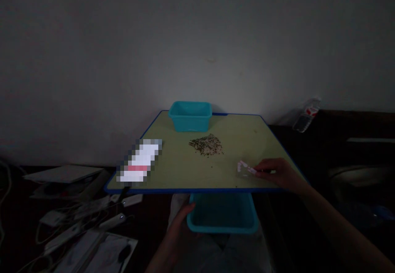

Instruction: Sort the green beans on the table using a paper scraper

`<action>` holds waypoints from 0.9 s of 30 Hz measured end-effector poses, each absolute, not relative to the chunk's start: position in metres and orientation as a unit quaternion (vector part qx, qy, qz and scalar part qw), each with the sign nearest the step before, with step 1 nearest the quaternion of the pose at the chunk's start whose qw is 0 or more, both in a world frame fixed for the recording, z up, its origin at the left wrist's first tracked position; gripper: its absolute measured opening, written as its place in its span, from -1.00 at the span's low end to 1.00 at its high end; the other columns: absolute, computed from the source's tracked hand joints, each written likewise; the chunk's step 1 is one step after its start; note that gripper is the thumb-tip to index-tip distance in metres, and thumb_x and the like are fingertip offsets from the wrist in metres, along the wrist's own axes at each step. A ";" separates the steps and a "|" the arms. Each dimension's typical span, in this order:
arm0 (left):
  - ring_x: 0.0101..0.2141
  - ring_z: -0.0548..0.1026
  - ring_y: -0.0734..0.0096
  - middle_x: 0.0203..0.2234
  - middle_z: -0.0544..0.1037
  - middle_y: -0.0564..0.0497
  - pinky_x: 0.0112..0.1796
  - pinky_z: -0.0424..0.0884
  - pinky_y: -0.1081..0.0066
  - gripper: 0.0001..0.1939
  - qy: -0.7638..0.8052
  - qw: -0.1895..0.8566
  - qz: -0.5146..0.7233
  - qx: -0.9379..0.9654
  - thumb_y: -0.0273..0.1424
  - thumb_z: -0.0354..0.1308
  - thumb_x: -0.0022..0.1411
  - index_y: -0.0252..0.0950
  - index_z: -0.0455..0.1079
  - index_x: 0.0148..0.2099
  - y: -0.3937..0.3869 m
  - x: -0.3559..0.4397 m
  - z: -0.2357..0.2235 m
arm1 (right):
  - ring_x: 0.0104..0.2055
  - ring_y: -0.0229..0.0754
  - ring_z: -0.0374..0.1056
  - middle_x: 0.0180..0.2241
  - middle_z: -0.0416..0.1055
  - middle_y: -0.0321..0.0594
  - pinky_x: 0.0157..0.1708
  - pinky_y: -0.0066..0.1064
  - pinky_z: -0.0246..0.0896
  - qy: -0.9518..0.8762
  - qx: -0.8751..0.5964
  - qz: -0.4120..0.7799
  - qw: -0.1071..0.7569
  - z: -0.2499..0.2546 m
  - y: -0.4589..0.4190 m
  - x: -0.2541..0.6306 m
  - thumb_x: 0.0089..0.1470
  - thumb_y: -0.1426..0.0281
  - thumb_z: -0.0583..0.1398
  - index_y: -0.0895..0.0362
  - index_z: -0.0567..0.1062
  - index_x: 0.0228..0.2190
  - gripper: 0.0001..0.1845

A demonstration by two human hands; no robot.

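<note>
My left hand (pixel 182 220) grips the left rim of a teal plastic bin (pixel 222 228), which sits over my lap just below the table's front edge. Over the right front of the tabletop, my right hand (pixel 276 172) pinches a small, see-through piece with pale pink-white edges (pixel 243 166); in this dim light its kind is unclear. Left of that piece and farther back lies a loose pile of small dark and light grains (pixel 208 144), like mixed seeds or beans. A few stray grains are scattered nearer the front edge.
Behind the pile, a second teal bin (pixel 191 123) stands at the back of the blue-edged table (pixel 173 170). A bright, pixelated flat device (pixel 140 162) is at the left edge. Cables and power strips (pixel 63 238) clutter the lower left. A plastic packet (pixel 305 118) lies right.
</note>
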State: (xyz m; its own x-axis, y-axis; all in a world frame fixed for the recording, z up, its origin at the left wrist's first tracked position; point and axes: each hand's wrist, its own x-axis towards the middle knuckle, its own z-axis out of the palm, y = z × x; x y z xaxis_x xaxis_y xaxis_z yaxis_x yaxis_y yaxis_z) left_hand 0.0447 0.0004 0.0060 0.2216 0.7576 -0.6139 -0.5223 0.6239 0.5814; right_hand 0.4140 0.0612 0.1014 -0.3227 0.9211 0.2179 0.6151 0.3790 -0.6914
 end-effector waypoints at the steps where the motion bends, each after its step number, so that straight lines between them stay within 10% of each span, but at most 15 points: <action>1: -0.40 0.68 0.15 -0.40 0.76 0.02 -0.39 0.56 0.26 -0.57 0.471 0.766 0.419 0.124 -0.18 0.42 0.19 -0.15 0.56 0.08 -0.001 0.047 0.010 | -0.35 -0.13 0.55 -0.35 0.68 -0.14 -0.38 -0.39 0.35 -0.770 -0.495 0.268 0.301 0.099 0.058 0.419 0.23 0.15 0.38 0.07 0.79 -0.24 -0.73; 27: -0.20 0.75 -0.17 -0.28 0.82 -0.12 -0.26 0.61 0.12 -0.26 0.422 0.801 0.409 0.115 -0.18 0.46 0.14 -0.22 0.47 0.33 0.001 0.047 -0.004 | -0.27 -0.06 0.61 -0.25 0.72 -0.15 -0.25 -0.33 0.43 -0.750 -0.526 0.244 0.318 0.077 0.127 0.354 0.17 0.37 0.35 0.05 0.79 -0.20 -0.80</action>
